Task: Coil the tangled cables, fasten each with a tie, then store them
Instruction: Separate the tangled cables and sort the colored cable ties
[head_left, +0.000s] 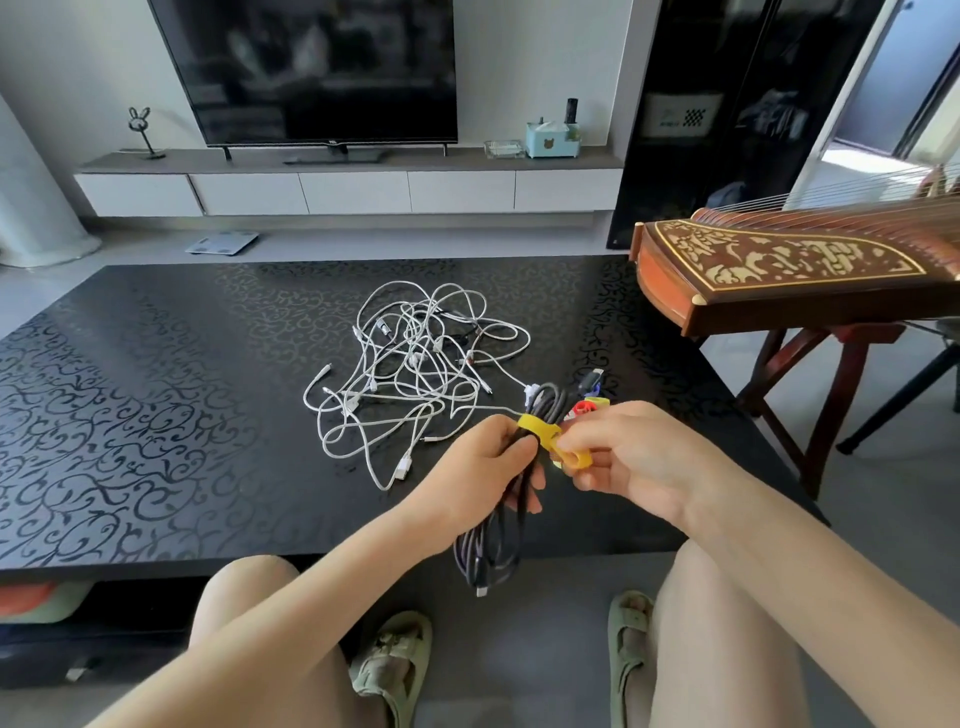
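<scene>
— Gripping the coil (491, 551) is your left hand (478, 467), yes? How does it look?
— Yes. The coil is a dark cable wound into long loops, held in the air over the near edge of the desk (156, 415), above your knees. Your left fingers (525, 448) curl round its upper part. The lower loops hang below the desk edge, with a pale plug at the bottom. A yellow tie (537, 427) wraps the coil near its top, just above those fingers.
— And your right hand?
— Your right hand (639, 457) pinches the loose end of the tie between thumb and fingers (576, 441), right beside the coil. That end shows as a small yellow loop.
— The other cables?
— The white cables (410, 364) lie tangled mid-desk, beyond your hands and apart from the coil. They cross too much to count.
— What can't you see?
— Your right hand covers most of the spare ties (587, 406) on the desk, so only bits of red, yellow and blue show. A dark plug sticks up just beyond them, and I cannot tell whether it belongs to the coil. Your fingers hide whether the tie is closed. The zither (779, 265) on your right is cut off by the frame.
</scene>
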